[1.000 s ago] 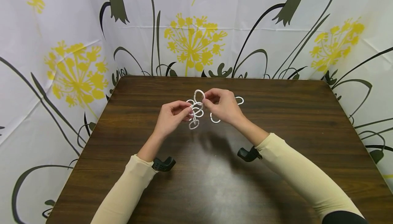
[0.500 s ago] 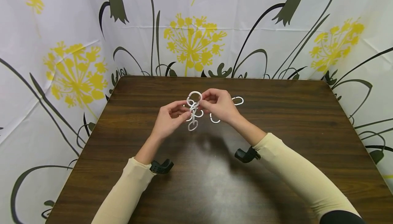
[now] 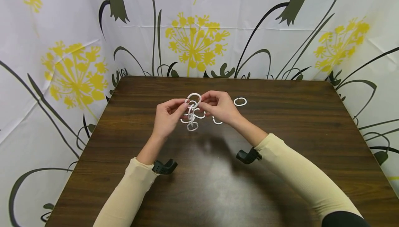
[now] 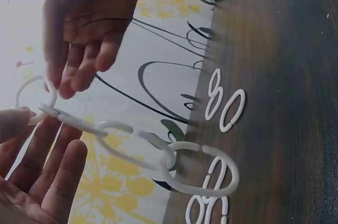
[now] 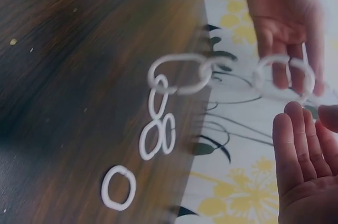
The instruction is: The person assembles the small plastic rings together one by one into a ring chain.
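Note:
A short chain of white plastic links hangs between my hands, above the table. My left hand (image 3: 166, 118) pinches the top of the chain between thumb and fingertips. My right hand (image 3: 222, 107) pinches the right side of the round top link (image 3: 194, 94). In the left wrist view, the left thumb and the right fingertips meet at that same link (image 4: 54, 94). Below it the linked pieces dangle, down to the lowest chain link (image 4: 236, 174). The other fingers of both hands are spread loosely. The right wrist view shows the hanging link (image 5: 179, 58) over the table, slightly blurred.
On the dark wooden table (image 3: 280, 123), behind the hands, lie several loose white links. One oval link (image 3: 246, 101) is right of the right hand, and another link (image 3: 217, 123) is partly hidden beneath it. A flower-patterned curtain (image 3: 255, 2) encloses the table's back and sides.
Both hands have shifted slightly left with the chain. The top link has turned to show its opening, and the left fingertips have come up to it. The oval loose link is now fully uncovered.

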Motion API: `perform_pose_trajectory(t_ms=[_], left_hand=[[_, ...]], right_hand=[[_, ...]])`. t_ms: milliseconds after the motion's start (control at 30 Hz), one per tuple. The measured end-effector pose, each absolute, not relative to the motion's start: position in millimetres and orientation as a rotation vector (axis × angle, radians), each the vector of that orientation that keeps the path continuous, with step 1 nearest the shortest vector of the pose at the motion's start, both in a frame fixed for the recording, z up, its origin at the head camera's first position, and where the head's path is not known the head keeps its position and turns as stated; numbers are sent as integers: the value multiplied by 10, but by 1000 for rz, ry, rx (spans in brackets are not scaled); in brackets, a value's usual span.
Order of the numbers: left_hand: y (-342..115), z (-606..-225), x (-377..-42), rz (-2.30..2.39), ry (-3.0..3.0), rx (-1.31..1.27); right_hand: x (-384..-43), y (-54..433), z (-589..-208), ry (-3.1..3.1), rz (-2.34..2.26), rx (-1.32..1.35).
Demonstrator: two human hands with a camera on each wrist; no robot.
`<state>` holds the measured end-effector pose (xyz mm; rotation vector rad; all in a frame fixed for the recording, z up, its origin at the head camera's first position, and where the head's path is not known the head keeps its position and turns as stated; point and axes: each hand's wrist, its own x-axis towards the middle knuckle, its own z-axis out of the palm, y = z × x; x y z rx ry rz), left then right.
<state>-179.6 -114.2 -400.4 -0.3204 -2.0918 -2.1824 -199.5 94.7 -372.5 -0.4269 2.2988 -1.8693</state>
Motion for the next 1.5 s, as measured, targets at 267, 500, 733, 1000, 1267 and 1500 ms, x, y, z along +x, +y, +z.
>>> perform_pose_trajectory(t_ms=[267, 500, 733, 1000, 1267, 1500], left_hand=[[-1174, -4000, -1793, -2202, -2091, -290], [-1179, -4008, -1801, -2224, -2088, -304], [-1178, -4002, -1791, -2217, -2115, -308], [-1157, -3992, -1790, -2203, -2128, -312], [-1164, -3997, -1789, -2182, -2137, -309], [-1173, -3987, -1807, -2171, -2155, -325]], right_hand=[[-2116, 1153, -3953, 2724, -1366, -488], [-2214, 1363, -4288, 2919, -826, -363], [-2212, 1437, -4557, 2982, -536, -335], [-2195, 1393, -4637, 3083, -408, -359], [-2202, 1389, -4679, 3094, -438, -364], [-2203, 1398, -4638, 3013, -535, -333]])
